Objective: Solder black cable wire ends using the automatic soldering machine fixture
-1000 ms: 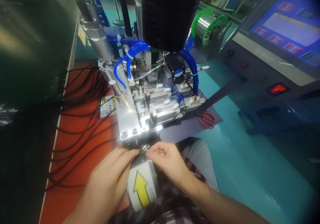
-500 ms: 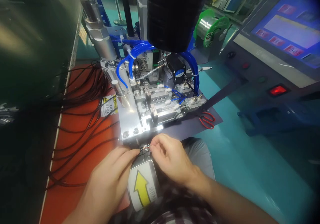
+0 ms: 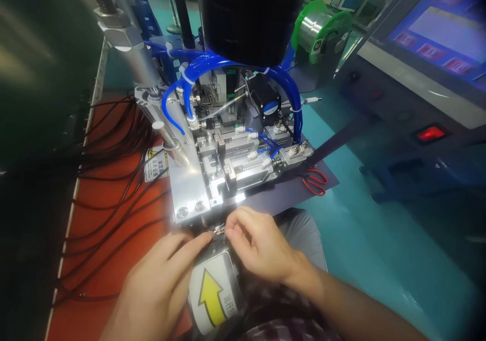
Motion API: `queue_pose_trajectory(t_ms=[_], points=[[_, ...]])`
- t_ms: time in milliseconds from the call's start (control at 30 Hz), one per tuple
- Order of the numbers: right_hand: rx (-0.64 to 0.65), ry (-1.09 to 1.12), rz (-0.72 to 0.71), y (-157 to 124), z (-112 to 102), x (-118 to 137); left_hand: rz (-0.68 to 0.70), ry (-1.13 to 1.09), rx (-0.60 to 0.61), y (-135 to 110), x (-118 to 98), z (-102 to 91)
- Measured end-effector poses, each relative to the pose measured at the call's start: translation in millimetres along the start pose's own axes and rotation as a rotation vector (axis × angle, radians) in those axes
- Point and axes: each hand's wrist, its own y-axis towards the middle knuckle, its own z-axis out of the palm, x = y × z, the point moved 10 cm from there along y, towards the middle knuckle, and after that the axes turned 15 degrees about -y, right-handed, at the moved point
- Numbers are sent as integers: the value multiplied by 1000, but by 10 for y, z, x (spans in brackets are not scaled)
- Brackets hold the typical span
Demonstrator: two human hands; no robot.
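Note:
Short thin wires [image 3: 219, 230], with red, white and greenish strands, lie at the front of the machine between my two hands. My left hand [image 3: 163, 267] has its thumb and index finger pressed together at the left end of these wires. On the other side, my right hand [image 3: 255, 242] is closed in a pinch, its fingertips at the right end of the strands. Just below the wires is a metal fixture [image 3: 214, 250], partly hidden by my fingers. Nearer me sits a white plate with a yellow arrow [image 3: 211, 298].
A metal machine [image 3: 190, 179] with blue air tubes [image 3: 212, 62] stands ahead. Black cables [image 3: 114, 179] cover an orange surface on the left. Red-handled cutters [image 3: 316, 181] and a green wire spool [image 3: 319, 29] are to the right, beside a control screen [image 3: 440, 32].
The view has shifted slightly, so the machine appears lower and more to the left. My hands stay at the wires, and more of the coloured strands shows between my fingertips.

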Motion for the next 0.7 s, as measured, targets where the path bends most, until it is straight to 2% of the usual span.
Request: queue_pose_trajectory(t_ms=[133,367,700], points=[[4,-14,-21,11,-4,1,-23,30,-4,-19,22,30],[0,-54,-71,23,-1,21,17,115,13,-38,32,51],[-101,-18,-163,22,56,-30,47,-8,3,19,0,10]])
